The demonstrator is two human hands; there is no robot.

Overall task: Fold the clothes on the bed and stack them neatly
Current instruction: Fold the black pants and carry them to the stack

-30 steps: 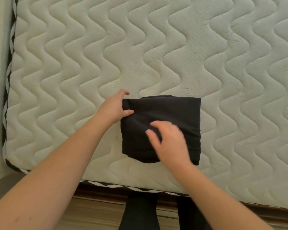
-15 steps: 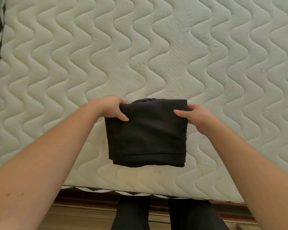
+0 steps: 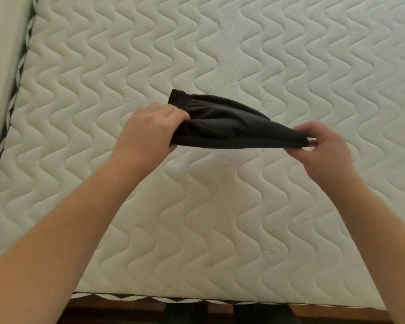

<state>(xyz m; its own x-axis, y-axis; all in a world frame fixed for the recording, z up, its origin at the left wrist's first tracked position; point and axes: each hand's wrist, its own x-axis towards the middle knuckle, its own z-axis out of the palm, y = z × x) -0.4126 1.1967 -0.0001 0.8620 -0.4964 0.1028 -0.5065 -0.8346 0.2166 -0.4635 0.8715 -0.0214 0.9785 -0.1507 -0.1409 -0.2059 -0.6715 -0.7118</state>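
Note:
A folded black garment (image 3: 222,127) with an elastic waistband at its far left corner hangs in the air above the middle of the white quilted mattress (image 3: 220,218). My left hand (image 3: 150,132) grips its left end from above. At the right end my right hand (image 3: 320,146) pinches the edge between thumb and fingers. The garment is seen nearly edge-on, stretched between both hands. No other clothes are in view.
The mattress has a black-and-white trimmed edge (image 3: 150,298) at the front and along the left side. A pale wall (image 3: 2,54) runs down the left. Below the front edge is a brown bed frame (image 3: 117,312) and dark trouser legs.
The garment lay flat on the mattress with my hands at its far corners. Both hands have lifted it off the bed and carried it away from me, over the middle of the mattress.

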